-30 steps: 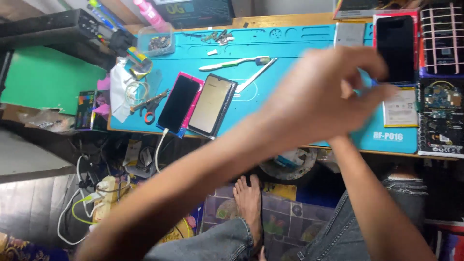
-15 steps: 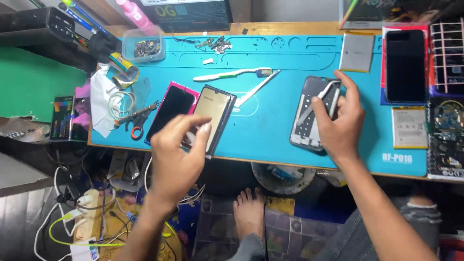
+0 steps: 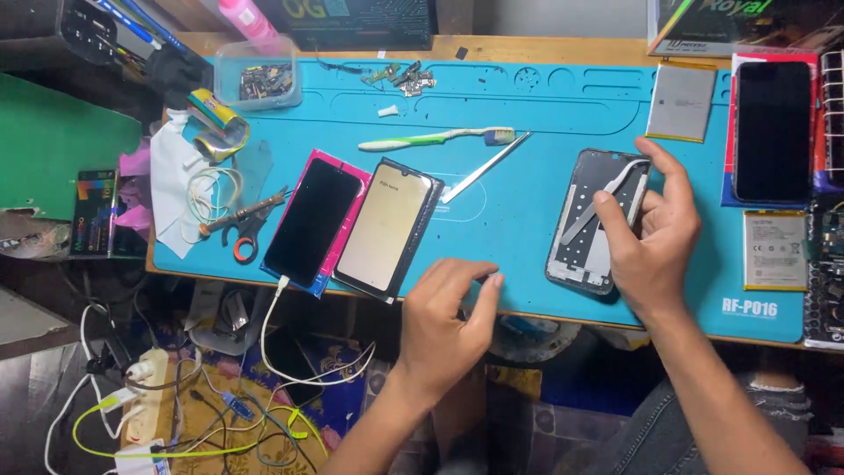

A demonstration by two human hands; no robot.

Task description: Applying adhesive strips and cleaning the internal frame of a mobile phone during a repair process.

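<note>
My right hand [image 3: 655, 233] grips the right side of an opened phone body [image 3: 585, 237] lying on the blue work mat [image 3: 527, 229]. Its thumb presses on a pale flex strip [image 3: 607, 186] that crosses the phone's inside. My left hand [image 3: 448, 321] hovers at the mat's front edge, fingers curled together with the tips near the thumb. I cannot see whether anything is pinched there. Just left of it lies a detached screen [image 3: 387, 224] with a beige face, and beside that a black phone [image 3: 312, 220] on a pink backing.
A green toothbrush [image 3: 431, 138] and a metal pry tool [image 3: 483, 167] lie mid-mat. Scissors [image 3: 246, 230], cloth and tape rolls sit left, a clear parts box [image 3: 259, 79] at the back left. Batteries [image 3: 681, 101] and a black phone [image 3: 774, 132] are right. Cables hang below.
My left hand has drawn back from over the beige screen toward the mat's front edge and curled its fingers. My right hand has stayed on the opened phone.
</note>
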